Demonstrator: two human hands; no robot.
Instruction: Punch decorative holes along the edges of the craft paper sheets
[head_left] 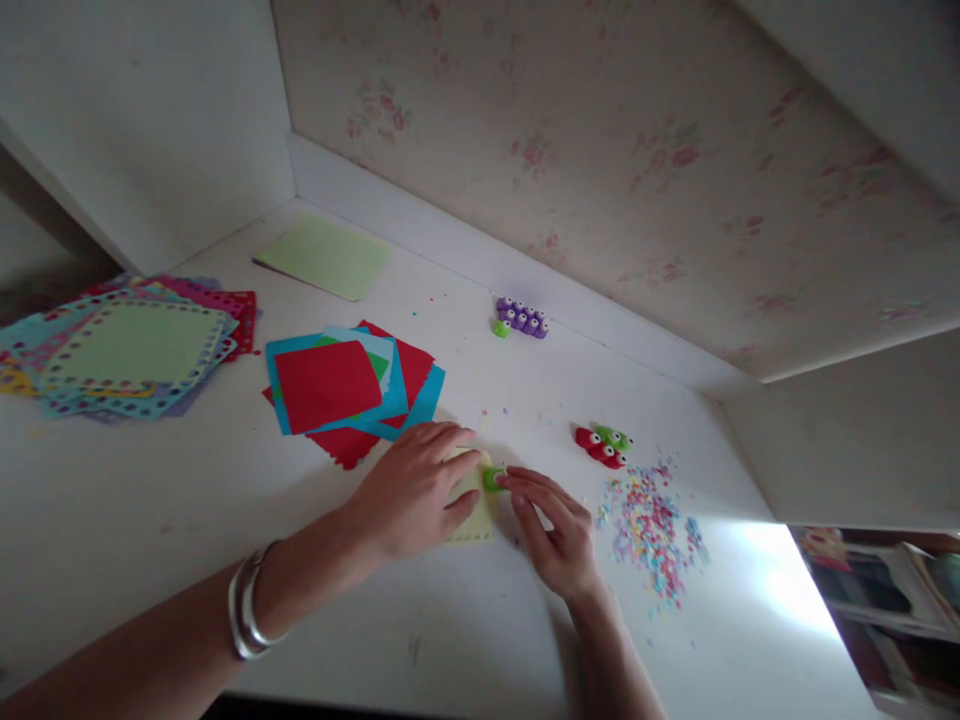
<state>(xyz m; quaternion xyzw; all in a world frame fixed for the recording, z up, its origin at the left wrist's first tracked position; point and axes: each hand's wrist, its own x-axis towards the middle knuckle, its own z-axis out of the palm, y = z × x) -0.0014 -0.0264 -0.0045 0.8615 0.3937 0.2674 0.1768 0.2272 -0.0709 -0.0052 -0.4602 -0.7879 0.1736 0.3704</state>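
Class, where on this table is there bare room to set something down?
Mostly bare: the table between the punched sheets and left forearm; the strip right of the confetti; and between the purple punches and red punches. Crowded: the middle, with left hand, right hand, green punch and pale sheet.

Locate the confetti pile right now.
In the head view, the confetti pile lies on the right, to the right of the right hand and just below the red and green pieces.

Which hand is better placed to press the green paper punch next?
Probably the right hand: it reaches onto the green paper punch, while the left hand lies over the pale yellow sheet, well placed to steady it.
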